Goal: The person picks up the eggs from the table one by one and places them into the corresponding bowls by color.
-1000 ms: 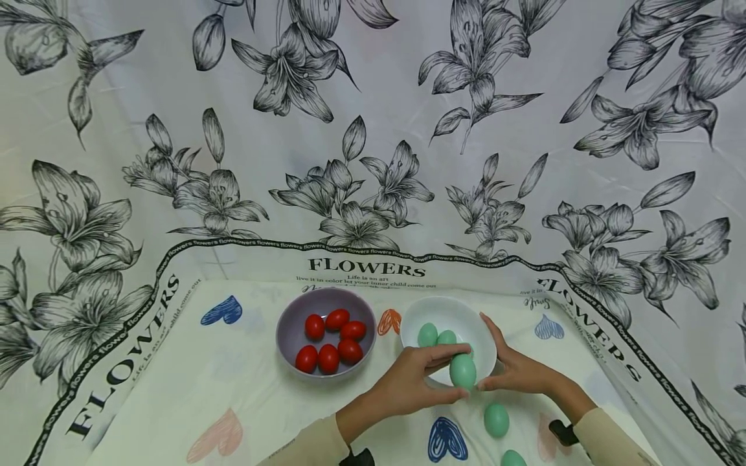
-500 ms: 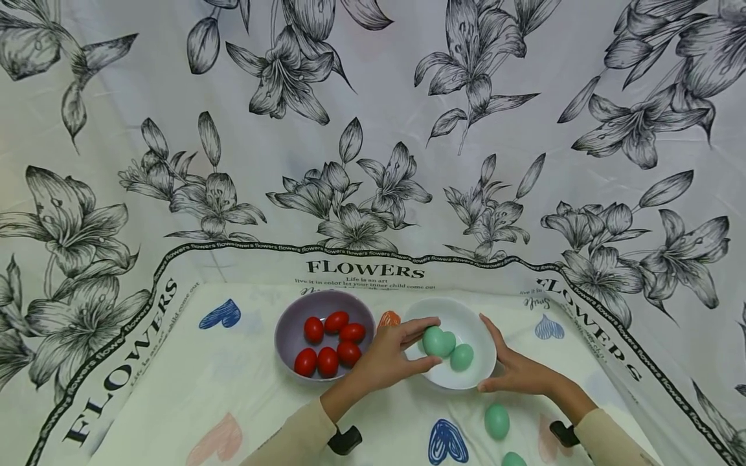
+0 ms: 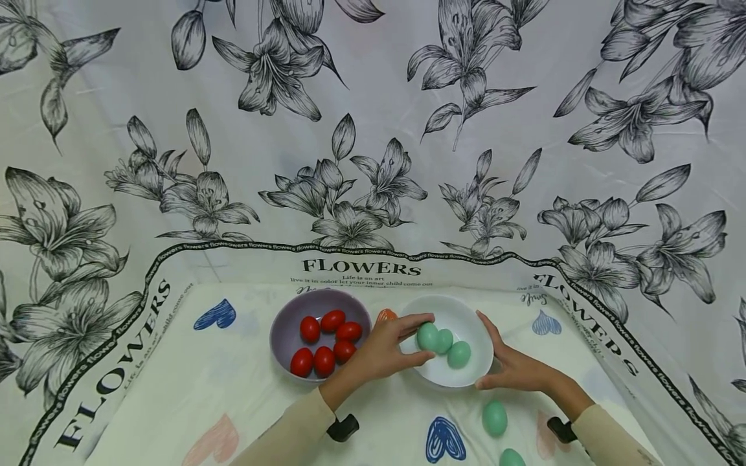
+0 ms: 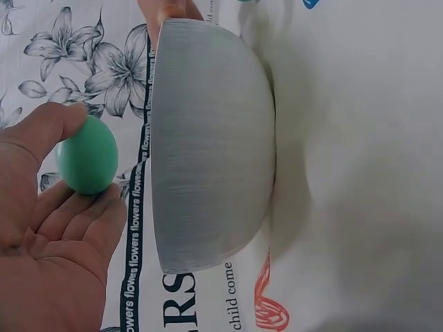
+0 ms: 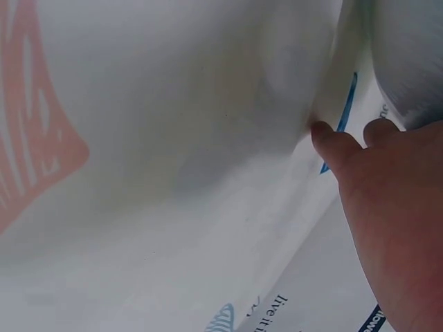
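A green egg (image 3: 427,336) sits between the thumb and fingertips of my left hand (image 3: 381,349), over the left part of the white bowl (image 3: 466,375). The left wrist view shows this green egg (image 4: 88,155) pinched beyond the rim, apart from the bowl wall (image 4: 214,149). Two more green eggs (image 3: 458,355) lie inside the bowl. My right hand (image 3: 519,369) holds the bowl's right side, with thumb in front and a finger toward the back. In the right wrist view that hand (image 5: 394,207) is beside the bowl's blurred side; its fingers are partly hidden.
Left of the white bowl stands a purple bowl (image 3: 282,349) with several red eggs (image 3: 324,361). Two green eggs (image 3: 495,418) lie on the cloth near the front, one cut off by the frame edge. A flower-printed cloth (image 3: 373,84) hangs behind.
My left hand has carried the green egg from the front of the white bowl back and leftward over its left part. The right hand stays at the bowl's side.
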Demonstrator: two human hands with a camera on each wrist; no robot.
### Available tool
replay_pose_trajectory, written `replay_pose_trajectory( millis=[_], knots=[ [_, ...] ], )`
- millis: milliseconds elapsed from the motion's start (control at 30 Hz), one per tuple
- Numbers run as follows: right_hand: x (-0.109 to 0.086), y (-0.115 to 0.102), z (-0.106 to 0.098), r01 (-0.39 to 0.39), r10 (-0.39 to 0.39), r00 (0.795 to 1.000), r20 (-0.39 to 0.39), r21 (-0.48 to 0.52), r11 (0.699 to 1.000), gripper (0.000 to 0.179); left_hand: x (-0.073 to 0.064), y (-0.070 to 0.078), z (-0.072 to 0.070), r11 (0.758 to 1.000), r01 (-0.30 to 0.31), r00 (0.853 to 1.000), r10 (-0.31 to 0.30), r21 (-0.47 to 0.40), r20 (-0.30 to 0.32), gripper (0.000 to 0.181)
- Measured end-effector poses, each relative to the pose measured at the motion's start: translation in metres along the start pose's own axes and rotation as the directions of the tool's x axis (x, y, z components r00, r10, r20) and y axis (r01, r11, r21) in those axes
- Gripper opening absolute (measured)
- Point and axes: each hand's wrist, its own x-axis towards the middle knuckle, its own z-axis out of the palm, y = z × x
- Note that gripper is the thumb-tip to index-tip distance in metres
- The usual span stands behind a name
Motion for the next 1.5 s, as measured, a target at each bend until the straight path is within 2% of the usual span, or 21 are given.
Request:
replay_pose_trajectory(
  millis=[100,267,433,500,600,733,900,1033,1133,1300,1500],
  knots=[
    [0.004,0.000,0.002,0.019,-0.019,1.000,-0.002,-0.006,1.000,0.133,0.001,-0.002,-0.002,0.999,0.022,1.000,-0.022,0.028,0.013,0.067],
    [0.006,0.001,0.000,0.071,-0.071,0.997,-0.006,-0.041,0.997,0.135,0.007,-0.004,-0.007,0.995,0.014,0.998,-0.020,0.103,0.066,0.066],
    [0.007,-0.002,-0.003,0.091,-0.091,0.996,-0.002,-0.050,0.995,0.135,0.014,-0.002,-0.009,0.970,0.020,0.989,-0.054,0.242,0.136,0.066],
    [0.007,-0.003,-0.004,0.086,-0.087,0.996,-0.015,-0.053,0.995,0.135,0.018,-0.002,-0.009,0.953,0.004,0.984,-0.057,0.302,0.168,0.065],
    [0.006,-0.004,-0.004,0.072,-0.073,0.997,-0.012,-0.041,0.997,0.135,0.026,-0.002,-0.008,0.931,-0.029,0.970,-0.062,0.364,0.236,0.062],
    [0.006,-0.003,-0.004,0.065,-0.065,0.998,0.005,-0.041,0.997,0.134,0.035,-0.003,-0.009,0.898,-0.074,0.943,-0.079,0.433,0.325,0.058],
    [0.007,-0.003,-0.003,0.053,-0.054,0.998,-0.015,-0.051,0.997,0.135,0.045,0.004,-0.010,0.867,-0.062,0.916,-0.146,0.494,0.373,0.056],
    [0.005,-0.003,0.000,0.057,-0.058,0.998,-0.008,-0.042,0.997,0.135,0.049,0.007,-0.007,0.850,-0.023,0.896,-0.216,0.526,0.388,0.052],
    [0.006,-0.002,0.000,0.069,-0.069,0.998,-0.005,-0.043,0.997,0.135,0.052,0.006,-0.003,0.833,-0.010,0.888,-0.247,0.553,0.388,0.049],
    [0.005,-0.002,-0.003,0.049,-0.049,0.999,-0.011,-0.030,0.998,0.134,0.059,0.003,0.003,0.786,0.010,0.886,-0.294,0.618,0.359,0.047],
    [0.002,0.000,0.000,0.037,-0.037,0.999,-0.003,-0.017,0.999,0.134,0.059,0.004,0.013,0.718,0.043,0.877,-0.361,0.695,0.319,0.054]
  ],
)
